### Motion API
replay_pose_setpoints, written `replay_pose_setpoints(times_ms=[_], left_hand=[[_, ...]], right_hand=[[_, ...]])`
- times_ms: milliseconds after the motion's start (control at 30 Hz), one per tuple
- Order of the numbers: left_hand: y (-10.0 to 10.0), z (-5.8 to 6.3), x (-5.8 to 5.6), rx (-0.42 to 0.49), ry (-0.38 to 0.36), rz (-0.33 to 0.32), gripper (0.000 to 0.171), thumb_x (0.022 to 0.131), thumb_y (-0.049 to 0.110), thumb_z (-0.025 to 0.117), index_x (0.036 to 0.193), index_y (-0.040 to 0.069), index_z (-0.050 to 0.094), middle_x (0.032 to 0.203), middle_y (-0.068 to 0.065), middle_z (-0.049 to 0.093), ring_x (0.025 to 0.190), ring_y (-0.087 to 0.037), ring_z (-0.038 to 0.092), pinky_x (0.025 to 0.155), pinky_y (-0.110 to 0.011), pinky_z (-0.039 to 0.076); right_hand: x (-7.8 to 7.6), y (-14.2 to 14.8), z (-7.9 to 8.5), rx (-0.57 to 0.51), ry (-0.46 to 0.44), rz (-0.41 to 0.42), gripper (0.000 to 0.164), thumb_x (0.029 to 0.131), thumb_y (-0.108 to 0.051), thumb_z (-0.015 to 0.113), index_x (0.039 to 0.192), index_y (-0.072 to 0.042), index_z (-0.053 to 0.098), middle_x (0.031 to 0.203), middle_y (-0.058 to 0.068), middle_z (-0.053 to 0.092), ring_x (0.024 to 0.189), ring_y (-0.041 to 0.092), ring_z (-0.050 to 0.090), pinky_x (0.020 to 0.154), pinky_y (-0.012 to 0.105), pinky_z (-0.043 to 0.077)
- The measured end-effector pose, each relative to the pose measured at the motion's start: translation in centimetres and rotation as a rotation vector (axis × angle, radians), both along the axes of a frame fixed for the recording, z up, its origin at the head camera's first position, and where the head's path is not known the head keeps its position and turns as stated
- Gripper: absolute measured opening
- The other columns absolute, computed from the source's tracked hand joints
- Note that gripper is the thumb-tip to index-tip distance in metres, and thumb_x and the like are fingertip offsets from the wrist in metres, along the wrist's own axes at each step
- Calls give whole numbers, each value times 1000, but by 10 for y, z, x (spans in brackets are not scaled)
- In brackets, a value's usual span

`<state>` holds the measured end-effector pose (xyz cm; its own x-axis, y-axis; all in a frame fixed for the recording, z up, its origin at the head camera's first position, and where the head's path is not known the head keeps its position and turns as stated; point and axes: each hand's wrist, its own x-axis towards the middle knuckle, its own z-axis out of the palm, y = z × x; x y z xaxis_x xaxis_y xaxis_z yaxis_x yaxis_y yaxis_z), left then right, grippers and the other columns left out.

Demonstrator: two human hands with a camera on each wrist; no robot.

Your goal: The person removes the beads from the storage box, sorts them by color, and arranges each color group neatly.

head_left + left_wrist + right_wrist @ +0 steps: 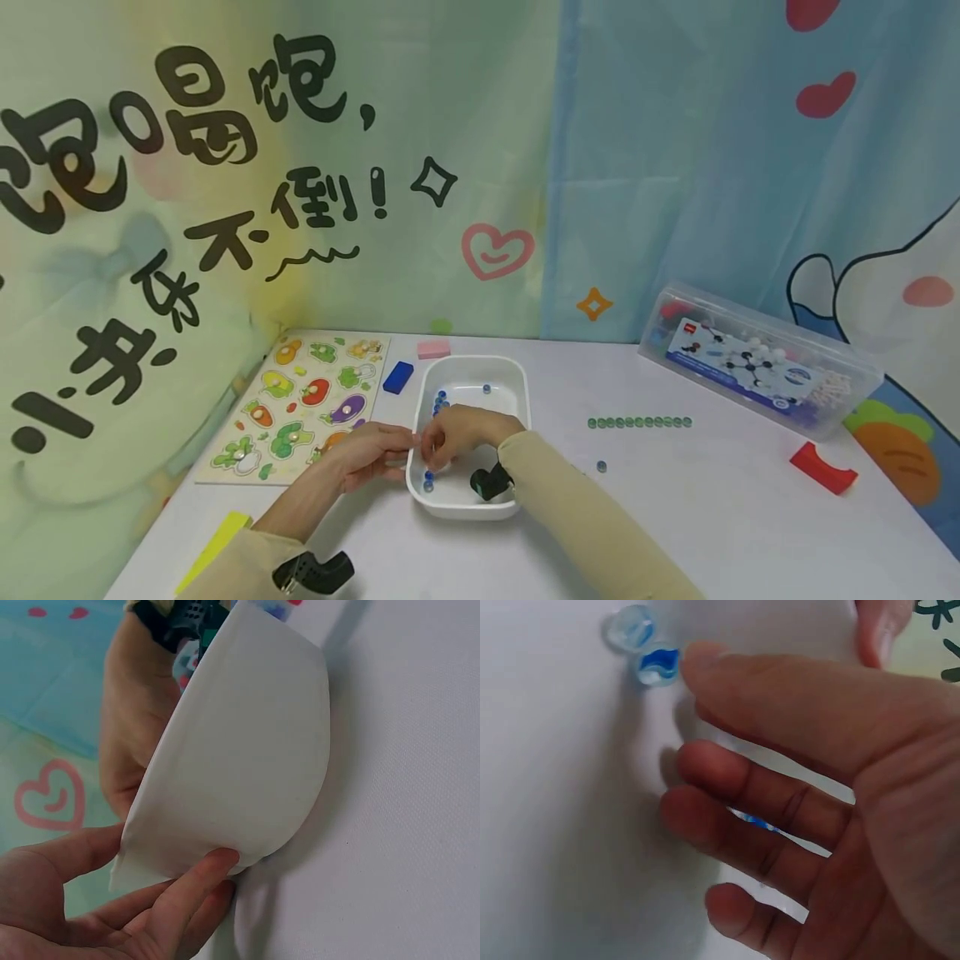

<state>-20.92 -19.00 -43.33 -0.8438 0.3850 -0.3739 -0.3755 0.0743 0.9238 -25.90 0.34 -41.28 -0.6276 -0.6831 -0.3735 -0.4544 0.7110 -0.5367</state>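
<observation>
White table (750, 517), white tub (465, 510) on it. Left hand (371, 457) grips the tub's left side; only the left wrist cam shows fingers against the outer wall. Right hand (465, 433) inside tub; head cam hides the gap, right wrist cam shows thumb and fingers apart, thumb tip beside blue marbles (658, 667). Green marbles (640, 422) lined up on table: head cam only.

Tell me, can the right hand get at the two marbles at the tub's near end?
Probably yes: the right hand is inside the white tub, its thumb beside those two marbles, and nothing visible blocks the way.
</observation>
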Motion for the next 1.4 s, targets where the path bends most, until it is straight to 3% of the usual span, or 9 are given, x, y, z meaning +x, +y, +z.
replay_pose_setpoints(times_ms=[667,933,1133,1400], left_hand=[[-1,0,1,1,1,-6,42,95,17,61,128,-9,56,102,-2,73,97,-14,69,81,-32,61],[0,1,2,-12,12,2,43,95,17,61,128,-11,55,104,-4,72,97,-16,69,80,-32,61],[2,-2,2,-36,10,18,48,95,18,62,131,-12,51,110,-11,71,97,-17,69,80,-33,61],[2,-1,2,-67,13,41,49,94,20,64,130,-10,53,110,-12,71,92,-15,70,79,-32,61]], right_hand=[[3,-3,-8,4,30,43,8,79,-18,79,80,-21,72,70,-12,59,66,3,47,59,14,37],[-2,8,2,-6,79,47,6,81,-21,77,81,-23,72,72,-11,58,68,4,48,60,15,40],[-11,40,26,-85,122,42,5,84,-23,75,88,-21,73,74,-9,58,71,6,49,61,17,41],[-10,126,58,-185,194,-66,11,87,-27,72,98,-23,72,87,-8,65,81,10,55,70,23,51]])
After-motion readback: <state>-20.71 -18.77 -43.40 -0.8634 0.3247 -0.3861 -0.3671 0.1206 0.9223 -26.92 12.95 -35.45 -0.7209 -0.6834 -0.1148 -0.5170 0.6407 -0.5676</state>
